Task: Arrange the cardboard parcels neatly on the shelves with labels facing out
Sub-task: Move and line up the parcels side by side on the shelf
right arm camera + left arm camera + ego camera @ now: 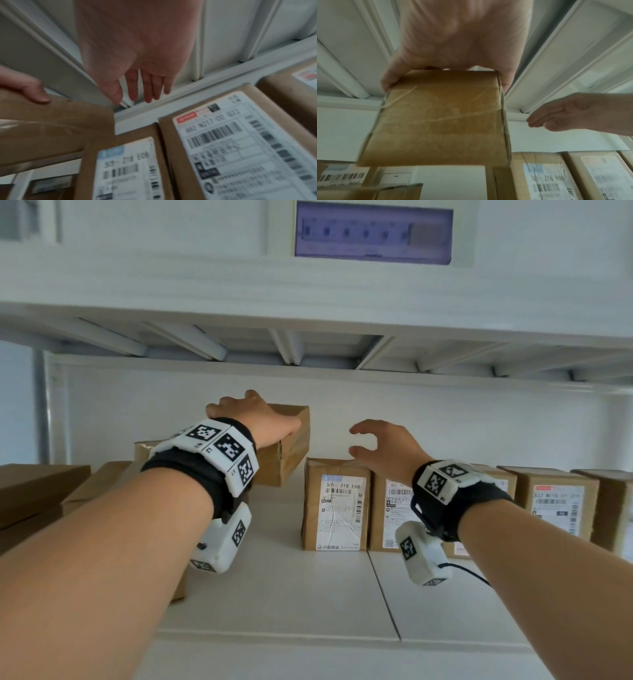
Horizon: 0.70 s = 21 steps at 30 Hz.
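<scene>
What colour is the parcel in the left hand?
Plain brown cardboard parcel; left wrist view shows it best.

I see bare white shelf (274, 587) open in front of the upright parcel row, wide enough for my hands to pass. A gap stands between the lifted parcel (287, 446) in my left hand (260, 419) and the labelled parcel 501-Z18 E08 (337, 505), with shelf surface showing below it. To the right, 4 labelled parcels stand side by side, touching, closing that stretch. Flat boxes (37, 491) crowd the left end. Overhead, the ribbed underside of the upper shelf (308, 350) caps the opening. My right hand (383, 443) hovers spread in the free space above the row.
</scene>
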### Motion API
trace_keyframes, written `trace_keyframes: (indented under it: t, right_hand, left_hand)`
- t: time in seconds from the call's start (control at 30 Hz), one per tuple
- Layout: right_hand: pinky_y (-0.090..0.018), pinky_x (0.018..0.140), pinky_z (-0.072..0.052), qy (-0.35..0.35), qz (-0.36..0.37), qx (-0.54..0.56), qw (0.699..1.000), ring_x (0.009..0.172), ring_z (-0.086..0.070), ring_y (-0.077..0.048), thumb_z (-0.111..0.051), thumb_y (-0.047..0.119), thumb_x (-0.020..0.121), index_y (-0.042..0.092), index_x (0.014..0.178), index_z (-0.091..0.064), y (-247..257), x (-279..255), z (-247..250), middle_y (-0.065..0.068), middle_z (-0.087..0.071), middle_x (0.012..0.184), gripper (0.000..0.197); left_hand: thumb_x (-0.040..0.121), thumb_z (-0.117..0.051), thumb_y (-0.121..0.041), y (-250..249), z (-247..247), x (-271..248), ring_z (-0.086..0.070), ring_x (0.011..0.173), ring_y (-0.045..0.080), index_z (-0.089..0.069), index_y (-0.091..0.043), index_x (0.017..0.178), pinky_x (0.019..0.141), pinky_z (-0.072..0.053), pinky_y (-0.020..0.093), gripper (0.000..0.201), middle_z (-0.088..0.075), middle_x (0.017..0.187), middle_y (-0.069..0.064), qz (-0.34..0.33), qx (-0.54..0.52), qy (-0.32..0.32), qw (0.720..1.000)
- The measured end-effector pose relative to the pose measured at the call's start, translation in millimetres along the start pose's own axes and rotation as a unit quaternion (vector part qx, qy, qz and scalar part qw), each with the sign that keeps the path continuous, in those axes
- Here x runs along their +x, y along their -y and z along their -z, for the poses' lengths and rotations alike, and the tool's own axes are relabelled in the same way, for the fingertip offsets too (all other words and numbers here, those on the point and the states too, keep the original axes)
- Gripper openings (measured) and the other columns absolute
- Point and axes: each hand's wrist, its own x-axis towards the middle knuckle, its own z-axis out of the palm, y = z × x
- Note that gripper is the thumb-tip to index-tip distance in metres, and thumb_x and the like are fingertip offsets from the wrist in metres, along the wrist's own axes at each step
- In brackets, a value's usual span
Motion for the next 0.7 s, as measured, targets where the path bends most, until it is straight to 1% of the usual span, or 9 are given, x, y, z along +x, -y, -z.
trace_keyframes:
  t: [0.1, 0.17, 0.23, 0.3, 0.4, 0.53, 0.63, 0.67, 0.7]
  right_hand:
    - [-0.032, 0.101, -0.044, 0.001, 0.060, 0.021, 0.998, 0.124, -0.052, -0.016, -0.070, 0.029, 0.079, 0.027, 0.135, -0.051, 22, -2, -1, 0.002, -0.055, 0.136, 0.060]
    - [-0.032, 0.097, -0.047, 0.008, 0.110, 0.030, 0.993, 0.123, -0.052, -0.018, -0.077, 0.029, 0.072, 0.030, 0.147, -0.032, 37, -4, -3, 0.000, -0.045, 0.143, 0.088]
    - [-0.033, 0.096, -0.048, 0.004, 0.151, 0.030, 0.988, 0.128, -0.048, -0.021, -0.084, 0.026, 0.064, 0.033, 0.152, -0.012, 52, -6, -3, 0.000, -0.026, 0.155, 0.113]
    - [-0.036, 0.099, -0.047, -0.014, 0.186, 0.010, 0.982, 0.134, -0.041, -0.023, -0.087, 0.024, 0.058, 0.035, 0.153, -0.003, 65, -6, -4, 0.002, -0.016, 0.159, 0.127]
    - [-0.032, 0.100, -0.044, -0.043, 0.222, 0.013, 0.974, 0.134, -0.040, -0.022, -0.085, 0.020, 0.057, 0.025, 0.152, -0.014, 79, -4, -3, 0.000, -0.027, 0.155, 0.119]
    - [-0.026, 0.080, -0.043, -0.028, 0.190, 0.050, 0.980, 0.111, -0.053, -0.020, -0.079, 0.011, 0.060, 0.019, 0.144, -0.025, 85, -5, 2, -0.002, -0.042, 0.139, 0.100]
    - [-0.029, 0.086, -0.047, -0.015, 0.151, 0.142, 0.978, 0.110, -0.055, -0.020, -0.079, 0.011, 0.061, 0.018, 0.142, -0.028, 81, -1, 3, -0.003, -0.049, 0.132, 0.096]
    - [-0.031, 0.090, -0.048, -0.007, 0.142, 0.172, 0.975, 0.114, -0.054, -0.020, -0.079, 0.011, 0.062, 0.017, 0.141, -0.028, 80, 0, 2, -0.004, -0.050, 0.133, 0.095]
    - [-0.033, 0.094, -0.049, 0.001, 0.132, 0.194, 0.972, 0.118, -0.052, -0.019, -0.079, 0.011, 0.063, 0.016, 0.141, -0.028, 79, 1, 1, -0.003, -0.049, 0.134, 0.094]
  left_hand:
    - [0.064, -0.045, -0.071, 0, 9, -5, -0.042, 0.124, 0.038, -0.028, -0.014, 0.146, 0.100, -0.037, 0.046, 0.101, -0.043, 0.139, 0.020, 0.010, -0.070, -0.009, 0.997]
    - [0.060, -0.047, -0.070, 0, 17, -10, -0.050, 0.114, 0.035, -0.038, -0.015, 0.138, 0.093, -0.044, 0.044, 0.096, -0.051, 0.130, 0.015, 0.011, -0.141, 0.007, 0.990]
    - [0.066, -0.051, -0.066, 1, 24, -17, -0.057, 0.098, 0.028, -0.052, -0.015, 0.119, 0.080, -0.046, 0.036, 0.073, -0.059, 0.112, 0.009, -0.003, -0.202, 0.022, 0.979]
    - [0.074, -0.052, -0.062, 0, 31, -26, -0.056, 0.093, 0.026, -0.054, -0.017, 0.105, 0.076, -0.044, 0.034, 0.055, -0.059, 0.103, 0.005, -0.011, -0.232, 0.023, 0.972]
    - [0.070, -0.045, -0.070, 2, 41, -38, -0.057, 0.099, 0.029, -0.056, -0.020, 0.112, 0.089, -0.047, 0.039, 0.066, -0.061, 0.111, 0.008, -0.019, -0.243, 0.016, 0.970]
    - [0.067, -0.039, -0.081, 12, 56, -54, -0.057, 0.105, 0.027, -0.058, -0.021, 0.123, 0.095, -0.045, 0.044, 0.084, -0.059, 0.122, 0.007, -0.048, -0.276, 0.021, 0.960]
    - [0.084, -0.048, -0.064, 18, 65, -59, -0.055, 0.095, 0.018, -0.057, -0.021, 0.113, 0.080, -0.045, 0.032, 0.052, -0.057, 0.115, 0.001, -0.098, -0.281, 0.008, 0.955]
    - [0.086, -0.055, -0.052, 21, 67, -60, -0.054, 0.094, 0.016, -0.054, -0.022, 0.117, 0.073, -0.044, 0.027, 0.043, -0.054, 0.115, 0.000, -0.113, -0.266, 0.011, 0.957]
    - [0.084, -0.064, -0.040, 25, 69, -59, -0.053, 0.095, 0.015, -0.049, -0.022, 0.125, 0.069, -0.043, 0.025, 0.048, -0.051, 0.118, -0.002, -0.129, -0.239, 0.023, 0.962]
